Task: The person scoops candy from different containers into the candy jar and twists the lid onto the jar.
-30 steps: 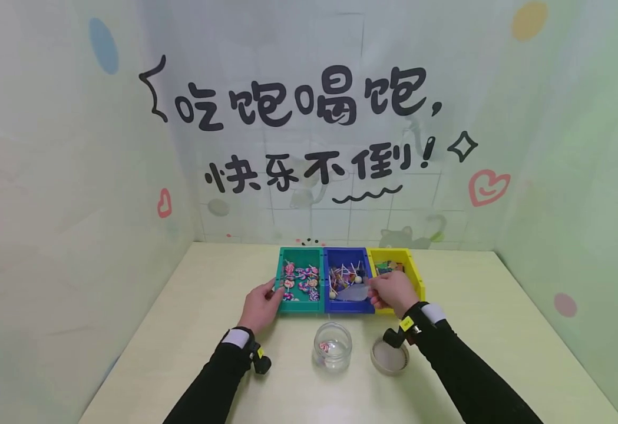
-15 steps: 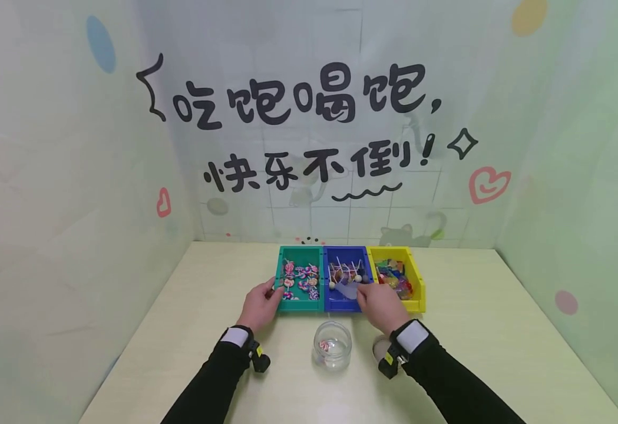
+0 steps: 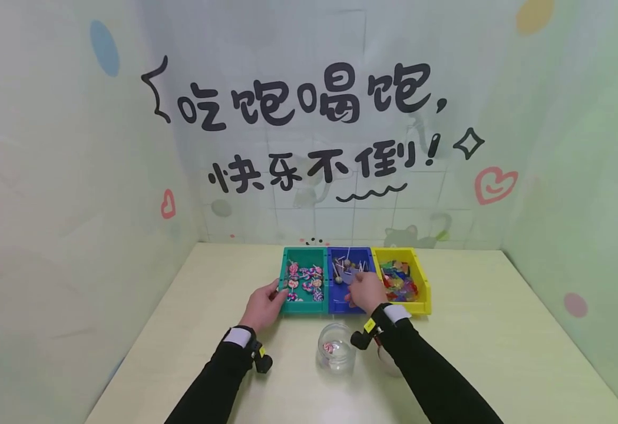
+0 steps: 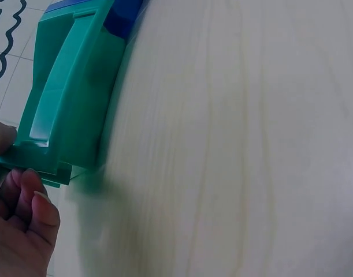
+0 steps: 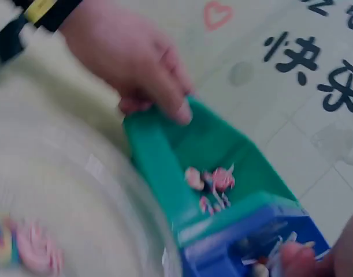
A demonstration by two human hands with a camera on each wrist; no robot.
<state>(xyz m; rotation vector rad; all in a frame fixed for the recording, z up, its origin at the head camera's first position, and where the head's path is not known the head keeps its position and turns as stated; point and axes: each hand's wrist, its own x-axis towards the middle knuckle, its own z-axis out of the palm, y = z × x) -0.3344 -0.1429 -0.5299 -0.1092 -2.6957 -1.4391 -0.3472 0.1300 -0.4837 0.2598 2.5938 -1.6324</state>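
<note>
Right hand (image 3: pixel 366 292) now over blue bin (image 3: pixel 337 307), shifted left from yellow bin (image 3: pixel 420 308), whose sweets show more fully than second ago. Hand pinches clear scoop (image 3: pixel 347 275), blade farther back among lollipops (image 3: pixel 338 279): scooping seems under way, load unclear. Left hand (image 3: pixel 262 307) grips green bin (image 3: pixel 303 308), as before. Jar (image 3: pixel 335 366) unmoved on desk (image 3: pixel 499 341), candy (image 3: pixel 328 347) inside.

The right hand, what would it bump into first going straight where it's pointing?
Probably the lollipops in the blue bin: the right hand points forward and a bit left toward them, with the see-through scoop it holds in front. How deep they lie is hard to tell.
</note>
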